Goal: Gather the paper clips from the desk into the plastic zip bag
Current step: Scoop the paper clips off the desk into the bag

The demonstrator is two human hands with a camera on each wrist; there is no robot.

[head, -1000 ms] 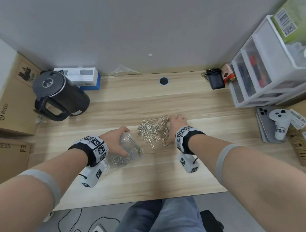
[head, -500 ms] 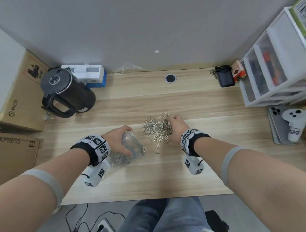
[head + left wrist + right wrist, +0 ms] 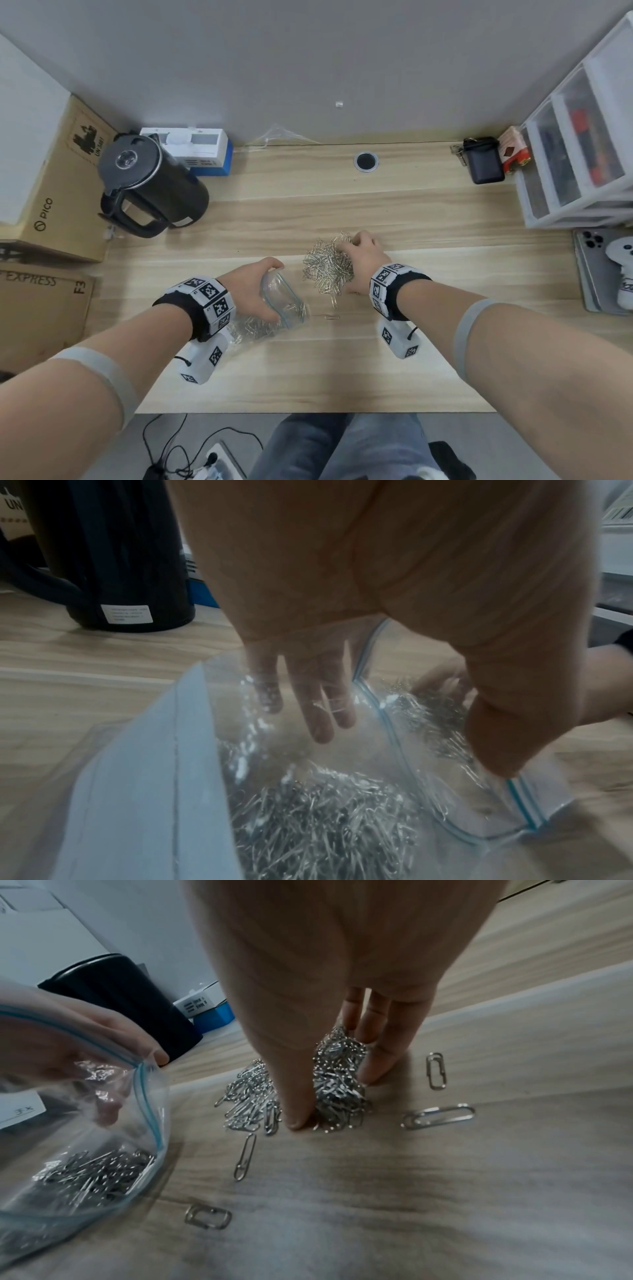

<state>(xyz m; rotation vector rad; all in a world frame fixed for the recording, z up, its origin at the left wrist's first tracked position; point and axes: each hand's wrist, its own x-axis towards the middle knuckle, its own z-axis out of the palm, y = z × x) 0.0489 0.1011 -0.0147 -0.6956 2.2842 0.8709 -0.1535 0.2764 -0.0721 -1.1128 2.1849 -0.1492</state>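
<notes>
A heap of silver paper clips [image 3: 323, 270] lies mid-desk. My right hand [image 3: 359, 257] sits on its right side, and in the right wrist view my right hand [image 3: 334, 1096] pinches a clump of clips [image 3: 339, 1080] between thumb and fingers. More clips [image 3: 250, 1104] lie left of the thumb, and single clips [image 3: 438, 1115] are scattered around. My left hand [image 3: 253, 291] grips the clear zip bag [image 3: 284, 305] by its blue-striped rim [image 3: 387, 718], mouth held wide toward the heap. The bag holds many clips [image 3: 325, 818].
A black kettle [image 3: 150, 192] stands back left beside cardboard boxes [image 3: 61, 192]. White plastic drawers [image 3: 582, 154], a black case [image 3: 483, 164], and a phone with a white controller [image 3: 613, 270] line the right side. One stray clip [image 3: 331, 317] lies near the bag.
My right hand has drawn the heap tighter and closed its thumb and fingers round a clump. The left hand and bag have stayed in place.
</notes>
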